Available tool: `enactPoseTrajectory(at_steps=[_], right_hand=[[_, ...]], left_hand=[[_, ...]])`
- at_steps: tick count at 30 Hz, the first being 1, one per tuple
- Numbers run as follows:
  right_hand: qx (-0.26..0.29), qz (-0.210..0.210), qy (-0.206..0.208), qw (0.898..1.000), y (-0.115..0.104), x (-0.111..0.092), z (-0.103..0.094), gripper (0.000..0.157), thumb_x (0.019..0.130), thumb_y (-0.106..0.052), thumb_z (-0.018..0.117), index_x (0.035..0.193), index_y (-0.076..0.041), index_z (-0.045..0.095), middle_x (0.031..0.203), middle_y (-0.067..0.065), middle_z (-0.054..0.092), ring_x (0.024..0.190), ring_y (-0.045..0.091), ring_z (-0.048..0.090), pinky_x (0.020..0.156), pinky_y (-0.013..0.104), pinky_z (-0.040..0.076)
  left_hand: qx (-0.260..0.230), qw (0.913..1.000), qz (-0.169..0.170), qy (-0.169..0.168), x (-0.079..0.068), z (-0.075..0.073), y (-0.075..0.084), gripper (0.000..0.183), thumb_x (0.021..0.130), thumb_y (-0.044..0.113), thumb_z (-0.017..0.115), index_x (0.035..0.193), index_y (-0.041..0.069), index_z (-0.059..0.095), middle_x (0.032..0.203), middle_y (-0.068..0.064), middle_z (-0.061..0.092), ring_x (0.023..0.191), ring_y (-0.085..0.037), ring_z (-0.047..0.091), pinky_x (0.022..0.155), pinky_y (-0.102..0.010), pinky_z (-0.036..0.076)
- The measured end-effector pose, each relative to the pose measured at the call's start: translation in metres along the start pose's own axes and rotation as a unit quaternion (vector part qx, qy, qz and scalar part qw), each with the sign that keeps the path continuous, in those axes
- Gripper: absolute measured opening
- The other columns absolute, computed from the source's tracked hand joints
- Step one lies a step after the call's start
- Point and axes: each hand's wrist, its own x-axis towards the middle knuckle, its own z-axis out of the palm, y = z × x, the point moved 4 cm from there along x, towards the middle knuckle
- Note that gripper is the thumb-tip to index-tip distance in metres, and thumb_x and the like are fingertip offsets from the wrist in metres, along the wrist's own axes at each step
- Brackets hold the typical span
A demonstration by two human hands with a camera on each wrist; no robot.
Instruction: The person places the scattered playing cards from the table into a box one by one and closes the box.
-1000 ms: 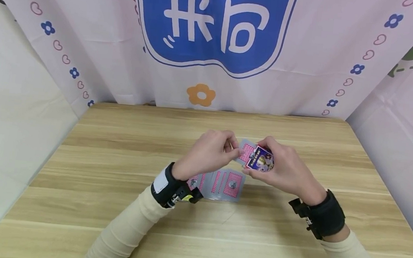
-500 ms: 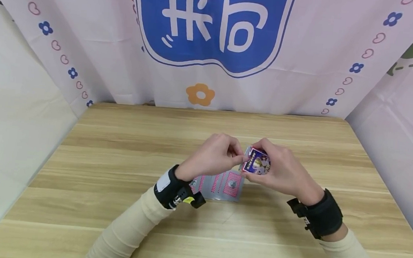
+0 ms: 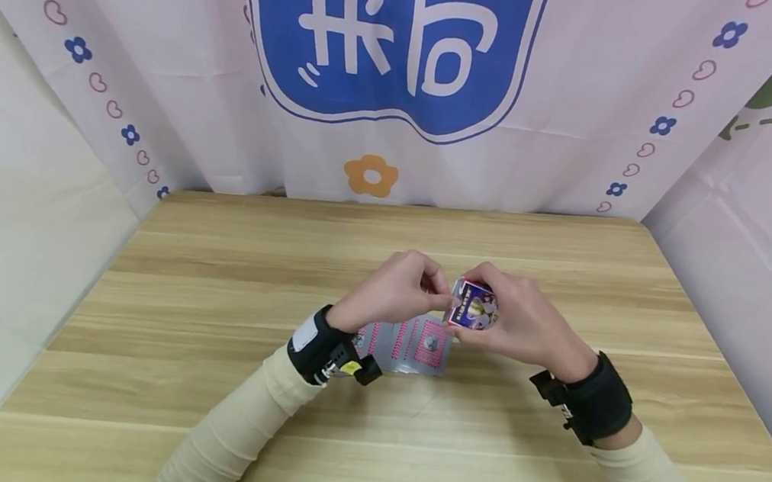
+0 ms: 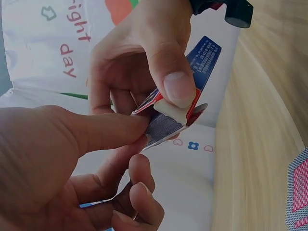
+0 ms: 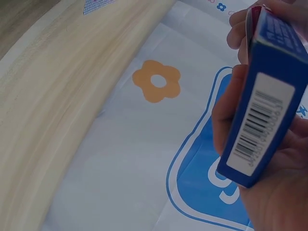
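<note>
My right hand (image 3: 531, 319) holds a small blue and purple card box (image 3: 475, 307) above the table. The box's open end points toward my left hand (image 3: 395, 294). In the left wrist view, grey-edged playing cards (image 4: 165, 131) sit in the box mouth, and my left thumb and forefinger pinch their outer end. The right thumb lies over the white flap at the opening. A barcode marks the box (image 5: 260, 122) side in the right wrist view. Below the hands, a row of overlapping pink-and-grey cards (image 3: 411, 346) lies face down, partly hidden by the left hand and wrist.
The wooden table (image 3: 477, 456) extends around the cards. A white printed curtain (image 3: 230, 135) with a blue emblem hangs along its back edge. Pale cloth walls (image 3: 32, 187) flank both sides.
The cards that stuck well out of the box a second ago have slid almost wholly inside it. Both hands have stayed close together, and the right hand with the box has shifted slightly left and down.
</note>
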Motion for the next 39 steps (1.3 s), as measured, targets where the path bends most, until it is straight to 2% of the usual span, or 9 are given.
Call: enactPoseTrajectory(at_steps=[12, 19, 22, 24, 26, 28, 29, 31, 39], right_hand=[[-0.003, 0.015, 0.012, 1.0, 0.007, 0.0, -0.002, 0.057, 0.066, -0.038, 0.081, 0.107, -0.011, 0.052, 0.088, 0.001, 0.062, 0.07, 0.007, 0.057, 0.052, 0.025, 0.053], [-0.021, 0.024, 0.02, 0.999, 0.011, -0.001, -0.006, 0.061, 0.066, -0.043, 0.081, 0.108, -0.01, 0.052, 0.088, 0.002, 0.063, 0.069, 0.007, 0.057, 0.052, 0.026, 0.054], [-0.019, 0.032, 0.021, 0.999, 0.011, -0.002, -0.007, 0.061, 0.066, -0.042, 0.082, 0.108, -0.01, 0.051, 0.087, 0.002, 0.063, 0.069, 0.007, 0.057, 0.052, 0.026, 0.054], [-0.017, 0.036, 0.02, 0.999, 0.011, -0.003, -0.007, 0.061, 0.065, -0.042, 0.082, 0.108, -0.011, 0.051, 0.087, 0.002, 0.063, 0.069, 0.007, 0.057, 0.052, 0.026, 0.053], [-0.014, 0.038, 0.016, 0.999, 0.01, -0.004, -0.006, 0.061, 0.066, -0.043, 0.081, 0.108, -0.011, 0.051, 0.087, 0.001, 0.063, 0.069, 0.007, 0.057, 0.052, 0.025, 0.053], [-0.013, 0.038, 0.013, 0.999, 0.01, -0.004, -0.005, 0.062, 0.066, -0.045, 0.081, 0.108, -0.011, 0.051, 0.088, 0.001, 0.063, 0.07, 0.007, 0.057, 0.052, 0.025, 0.054], [-0.012, 0.037, 0.012, 0.999, 0.01, -0.004, -0.005, 0.062, 0.067, -0.045, 0.08, 0.109, -0.011, 0.051, 0.088, 0.002, 0.063, 0.07, 0.007, 0.057, 0.053, 0.025, 0.054], [-0.01, 0.036, 0.011, 0.999, 0.009, -0.004, -0.004, 0.061, 0.067, -0.045, 0.08, 0.109, -0.012, 0.051, 0.088, 0.001, 0.063, 0.07, 0.007, 0.057, 0.052, 0.025, 0.054], [-0.011, 0.035, 0.002, 0.999, 0.009, -0.001, -0.003, 0.06, 0.067, -0.044, 0.08, 0.11, -0.012, 0.051, 0.086, 0.0, 0.061, 0.067, 0.007, 0.056, 0.051, 0.025, 0.052]], left_hand=[[-0.044, 0.9986, -0.002, -0.03, 0.006, -0.002, -0.007, 0.012, 0.086, 0.025, 0.069, 0.077, 0.016, 0.069, 0.078, -0.004, 0.067, 0.064, -0.013, 0.053, 0.052, -0.026, 0.041], [-0.044, 0.999, 0.008, -0.007, 0.009, -0.007, -0.013, 0.018, 0.095, 0.029, 0.058, 0.085, 0.018, 0.068, 0.079, -0.003, 0.062, 0.067, -0.016, 0.051, 0.053, -0.028, 0.041], [0.021, 0.9996, 0.016, -0.014, 0.013, 0.002, -0.018, 0.016, 0.095, 0.024, 0.057, 0.091, 0.013, 0.069, 0.082, -0.002, 0.064, 0.067, -0.015, 0.054, 0.054, -0.028, 0.045], [0.089, 0.9946, 0.006, -0.052, 0.014, 0.014, -0.024, 0.017, 0.093, 0.024, 0.061, 0.1, 0.01, 0.068, 0.09, -0.003, 0.066, 0.072, -0.014, 0.057, 0.059, -0.028, 0.049], [0.172, 0.9799, -0.001, -0.101, 0.014, 0.027, -0.031, 0.03, 0.089, 0.029, 0.066, 0.112, 0.009, 0.064, 0.103, -0.004, 0.065, 0.088, -0.016, 0.057, 0.075, -0.032, 0.05], [0.23, 0.9618, -0.014, -0.147, 0.013, 0.038, -0.038, 0.047, 0.084, 0.036, 0.07, 0.122, 0.011, 0.058, 0.114, -0.006, 0.059, 0.102, -0.021, 0.05, 0.084, -0.036, 0.046], [0.251, 0.954, -0.016, -0.163, 0.012, 0.043, -0.041, 0.055, 0.081, 0.04, 0.072, 0.126, 0.012, 0.055, 0.117, -0.006, 0.056, 0.106, -0.023, 0.045, 0.087, -0.038, 0.044], [0.278, 0.9451, -0.015, -0.171, 0.013, 0.049, -0.046, 0.064, 0.077, 0.045, 0.074, 0.129, 0.015, 0.051, 0.118, -0.007, 0.05, 0.108, -0.026, 0.036, 0.088, -0.04, 0.04], [0.268, 0.9519, -0.023, -0.147, 0.016, 0.052, -0.055, 0.062, 0.07, 0.045, 0.08, 0.117, 0.017, 0.052, 0.114, -0.007, 0.044, 0.105, -0.025, 0.03, 0.084, -0.038, 0.038]])
